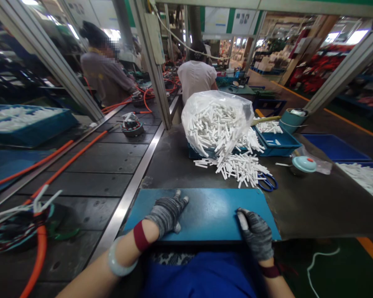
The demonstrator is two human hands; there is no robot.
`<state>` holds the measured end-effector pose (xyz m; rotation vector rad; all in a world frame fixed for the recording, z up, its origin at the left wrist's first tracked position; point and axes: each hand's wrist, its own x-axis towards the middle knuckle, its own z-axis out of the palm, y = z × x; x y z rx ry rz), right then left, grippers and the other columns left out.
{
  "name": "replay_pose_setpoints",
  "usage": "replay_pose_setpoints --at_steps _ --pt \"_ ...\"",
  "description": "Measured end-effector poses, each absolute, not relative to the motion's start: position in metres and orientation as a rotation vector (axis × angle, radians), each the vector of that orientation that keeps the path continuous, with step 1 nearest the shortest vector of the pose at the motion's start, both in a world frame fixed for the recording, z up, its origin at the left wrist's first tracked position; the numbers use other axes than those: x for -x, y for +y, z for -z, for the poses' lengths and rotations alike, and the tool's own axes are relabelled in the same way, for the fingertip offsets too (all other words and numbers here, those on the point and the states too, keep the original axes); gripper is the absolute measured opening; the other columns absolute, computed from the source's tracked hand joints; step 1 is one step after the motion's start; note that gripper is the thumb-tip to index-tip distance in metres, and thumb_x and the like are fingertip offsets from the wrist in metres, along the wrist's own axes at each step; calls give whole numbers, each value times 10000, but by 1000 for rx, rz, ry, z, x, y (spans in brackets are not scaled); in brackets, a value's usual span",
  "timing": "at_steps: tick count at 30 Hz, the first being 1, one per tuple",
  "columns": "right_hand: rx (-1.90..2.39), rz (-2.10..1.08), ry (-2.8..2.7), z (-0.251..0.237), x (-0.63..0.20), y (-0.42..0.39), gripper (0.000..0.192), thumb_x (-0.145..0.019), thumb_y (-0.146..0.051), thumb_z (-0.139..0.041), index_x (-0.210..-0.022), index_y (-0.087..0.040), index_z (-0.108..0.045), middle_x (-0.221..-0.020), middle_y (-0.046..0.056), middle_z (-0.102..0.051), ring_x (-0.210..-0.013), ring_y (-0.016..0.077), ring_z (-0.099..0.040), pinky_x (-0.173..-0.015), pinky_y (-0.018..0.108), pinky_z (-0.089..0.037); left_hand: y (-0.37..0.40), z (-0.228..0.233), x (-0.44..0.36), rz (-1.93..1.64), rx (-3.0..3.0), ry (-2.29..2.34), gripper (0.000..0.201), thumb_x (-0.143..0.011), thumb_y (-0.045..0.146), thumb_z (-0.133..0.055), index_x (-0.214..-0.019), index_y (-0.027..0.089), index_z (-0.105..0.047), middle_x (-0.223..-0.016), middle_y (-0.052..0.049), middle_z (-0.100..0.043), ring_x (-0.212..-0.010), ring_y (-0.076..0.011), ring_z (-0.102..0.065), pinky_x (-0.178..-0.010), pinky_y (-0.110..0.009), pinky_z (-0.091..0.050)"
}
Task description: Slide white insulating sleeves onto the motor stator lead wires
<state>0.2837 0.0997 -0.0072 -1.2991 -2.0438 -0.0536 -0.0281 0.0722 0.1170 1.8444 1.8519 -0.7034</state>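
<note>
My left hand (168, 211), in a grey knitted glove with pale fingertips, lies on the left half of a blue board (205, 211). Its fingers are spread, and nothing shows in them. Over the board's right end is my right hand (256, 234), in a matching glove. Those fingers are curled in with the thumb beside them; whatever they may hold is hidden. Beyond the board a heap of short white tubes (239, 167) spills from a clear plastic bag (217, 120). Blue-handled scissors (269, 182) lie at the heap's right edge.
Left of the table runs a slatted conveyor (99, 178) carrying wired coils (132, 125) and orange tubing (71, 159). A blue tray (282, 142) and a lidded bowl (303, 164) stand at right. Metal posts (152, 62) rise ahead. Two people (197, 76) work farther off.
</note>
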Motion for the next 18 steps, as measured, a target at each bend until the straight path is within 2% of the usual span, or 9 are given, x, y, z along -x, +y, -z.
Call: replay_pose_setpoints --at_steps 3,5,9,12,14,18 --pt "1269 105 -2047 7 -284 100 446 -1090 -480 -466 -1039 -183 -794 -959 103 -824 -830 213 -770 -817 328 -581 71 -115 28 697 -1837 1861 1196 -643 390 -934 -1666 317 -318 -1724 -229 -223 -1345 -496 -590 -1017 -656 -544" --pt "1252 144 -2046 7 -285 100 459 -1092 -486 -459 -1025 -181 -794 -937 95 -823 -809 209 -764 -803 321 -568 68 -116 29 676 -1869 1845 1121 -685 429 -908 -1653 312 -355 -1717 -217 -262 -1373 -480 -573 -1041 -641 -534" --pt "1207 183 -2075 7 -289 99 430 -1092 -457 -476 -1038 -169 -790 -940 91 -820 -799 201 -749 -804 308 -540 69 -132 38 541 -1986 1799 765 -952 482 -651 -1630 223 -408 -1631 -155 -475 -1415 -342 -574 -1174 -490 -468" --pt "1166 181 -2082 6 -292 99 411 -1084 -446 -497 -1034 -157 -785 -941 98 -815 -791 209 -740 -791 317 -532 90 -153 58 367 -2013 1914 694 -991 458 -622 -1610 208 -433 -1584 -103 -552 -1424 -284 -568 -1218 -399 -420" --pt "1174 179 -2085 6 -294 98 407 -1076 -450 -509 -1047 -149 -782 -947 109 -814 -791 231 -742 -779 342 -535 115 -165 80 289 -1956 2062 688 -977 447 -669 -1590 215 -458 -1582 -97 -554 -1430 -287 -555 -1228 -406 -405" --pt "1210 86 -2060 10 -300 98 442 -1046 -531 -525 -1071 -178 -790 -953 128 -813 -786 276 -746 -755 392 -536 161 -173 136 196 -1819 2312 530 -993 421 -679 -1453 179 -574 -1503 -141 -580 -1347 -314 -587 -1137 -543 -491"
